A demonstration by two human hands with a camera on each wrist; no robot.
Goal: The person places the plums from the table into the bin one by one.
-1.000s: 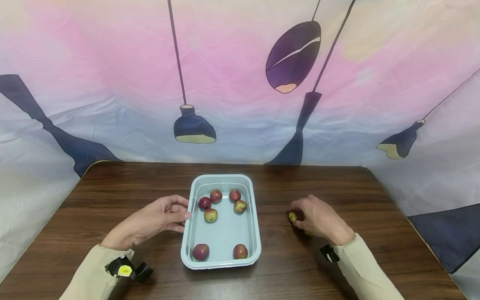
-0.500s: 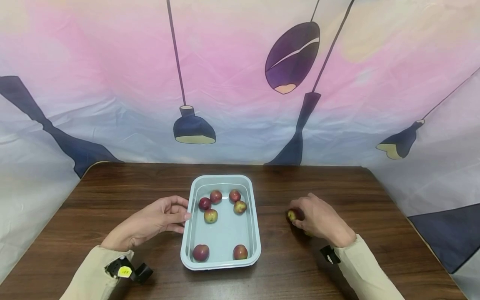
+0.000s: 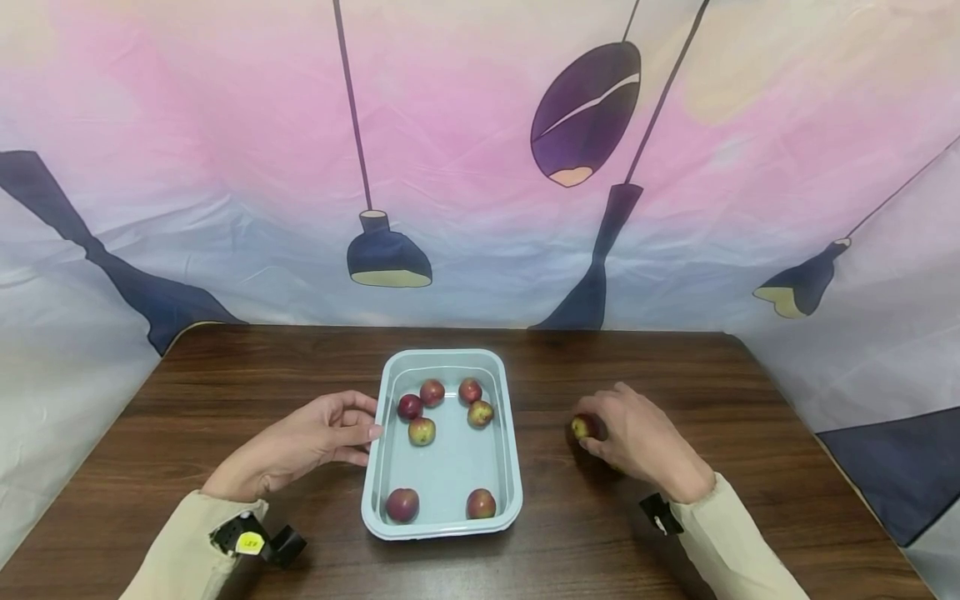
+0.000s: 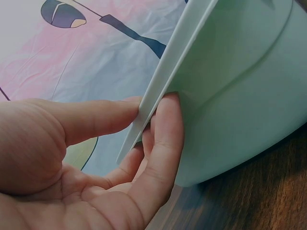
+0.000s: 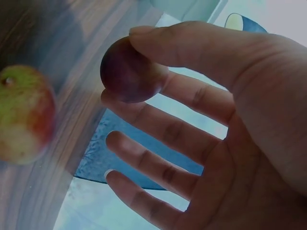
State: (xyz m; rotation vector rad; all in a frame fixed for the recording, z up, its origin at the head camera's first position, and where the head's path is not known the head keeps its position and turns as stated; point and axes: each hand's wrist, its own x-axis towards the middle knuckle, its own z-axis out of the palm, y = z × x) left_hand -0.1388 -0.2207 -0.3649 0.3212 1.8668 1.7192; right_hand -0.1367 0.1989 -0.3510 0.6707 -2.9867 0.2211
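Note:
Left of centre on the table is a pale blue-green plastic tray (image 3: 447, 475). My left hand (image 3: 307, 437) pinches its left rim, thumb on the upper side and fingers beneath, as the left wrist view shows at the rim (image 4: 165, 67). Several red and yellow-green plums lie inside, among them a yellowish plum (image 3: 422, 431) and a dark red plum (image 3: 402, 505). To the right of the tray, my right hand (image 3: 645, 437) holds a plum (image 5: 129, 72) between thumb and fingers. Another plum (image 5: 24, 115), red and green, rests on the table below that hand, mostly hidden in the head view.
Everything stands on a dark wood-grain table (image 3: 300, 358). Behind it hangs a patterned cloth (image 3: 480, 167) with painted lamps. A black strap device (image 3: 251, 540) sits at the left wrist, another black device (image 3: 660, 512) at the right.
My right hand has shifted slightly left with the plum it holds. The left hand, the tray and the plums in it stay where they were.

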